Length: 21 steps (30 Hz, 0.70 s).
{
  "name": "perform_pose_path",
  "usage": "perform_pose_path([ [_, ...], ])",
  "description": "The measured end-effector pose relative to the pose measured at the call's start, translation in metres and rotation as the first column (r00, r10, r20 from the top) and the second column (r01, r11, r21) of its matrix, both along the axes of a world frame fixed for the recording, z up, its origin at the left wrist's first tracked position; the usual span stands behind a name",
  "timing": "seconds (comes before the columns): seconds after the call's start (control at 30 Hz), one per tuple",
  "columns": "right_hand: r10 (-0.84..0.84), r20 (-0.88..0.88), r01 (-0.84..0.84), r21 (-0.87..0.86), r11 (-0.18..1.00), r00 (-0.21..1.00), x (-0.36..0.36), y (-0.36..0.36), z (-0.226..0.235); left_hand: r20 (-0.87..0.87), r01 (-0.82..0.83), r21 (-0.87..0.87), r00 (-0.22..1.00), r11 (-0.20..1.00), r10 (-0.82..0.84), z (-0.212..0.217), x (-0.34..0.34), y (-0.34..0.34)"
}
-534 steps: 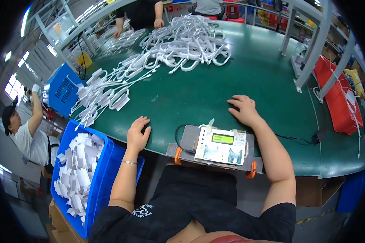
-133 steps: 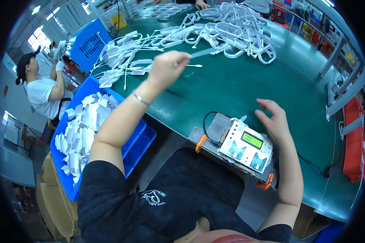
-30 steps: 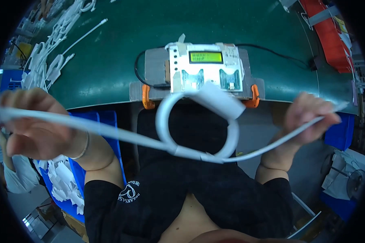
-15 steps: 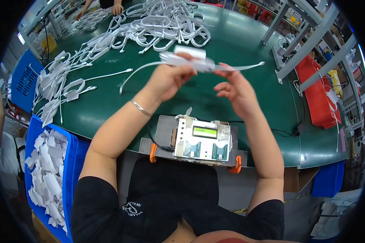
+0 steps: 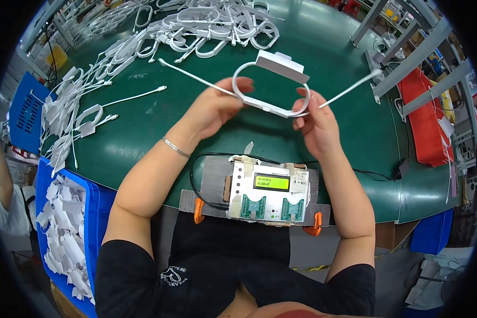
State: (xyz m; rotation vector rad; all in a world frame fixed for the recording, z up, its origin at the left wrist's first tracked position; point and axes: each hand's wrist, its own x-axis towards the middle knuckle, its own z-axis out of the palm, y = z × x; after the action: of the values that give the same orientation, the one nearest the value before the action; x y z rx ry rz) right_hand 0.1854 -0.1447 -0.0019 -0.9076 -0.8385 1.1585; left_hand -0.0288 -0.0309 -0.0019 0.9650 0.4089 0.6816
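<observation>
A white charging cable, coiled into an oval with a white paper sleeve on its far side, is held above the green table. My left hand pinches the coil's left end, and my right hand grips its right end. The cable's two free ends stick out, one to the far left and one to the far right. Nearer my body sits a white cable tester with a lit green-yellow display and two green connector boards, on a grey base with orange clamps.
Many coiled white cables are heaped at the far side, with more strung along the left. A blue bin of white paper scraps stands at the left. A red bin and grey metal posts are at the right.
The coiled cable has been turned and spread so its oval now faces me. My right hand has closed on its right end. The tester's display text has changed.
</observation>
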Motion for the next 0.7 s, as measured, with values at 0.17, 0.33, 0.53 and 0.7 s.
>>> perform_pose_path([
  [0.17, -0.090, 0.372, 0.077, 0.049, 0.996, 0.924, 0.016, 0.003, -0.001, -0.040, -0.454, 0.069, 0.889, 0.889, 0.457, -0.007, -0.006, 0.012],
  [0.33, -0.005, 0.396, -0.004, 0.020, 1.000, 0.918, 0.010, -0.002, -0.003, 0.047, -0.333, 0.170, 0.943, 0.927, 0.330, 0.006, 0.002, -0.008],
  [0.53, 0.047, 0.417, -0.025, -0.057, 0.998, 0.908, 0.016, -0.001, 0.001, 0.031, 0.173, 0.221, 0.982, 0.960, -0.184, 0.011, -0.019, 0.009],
  [0.7, 0.129, 0.545, -0.065, -0.135, 0.989, 0.829, 0.012, -0.003, 0.014, -0.127, 0.520, 0.137, 0.853, 0.843, -0.506, 0.016, -0.023, 0.006],
])
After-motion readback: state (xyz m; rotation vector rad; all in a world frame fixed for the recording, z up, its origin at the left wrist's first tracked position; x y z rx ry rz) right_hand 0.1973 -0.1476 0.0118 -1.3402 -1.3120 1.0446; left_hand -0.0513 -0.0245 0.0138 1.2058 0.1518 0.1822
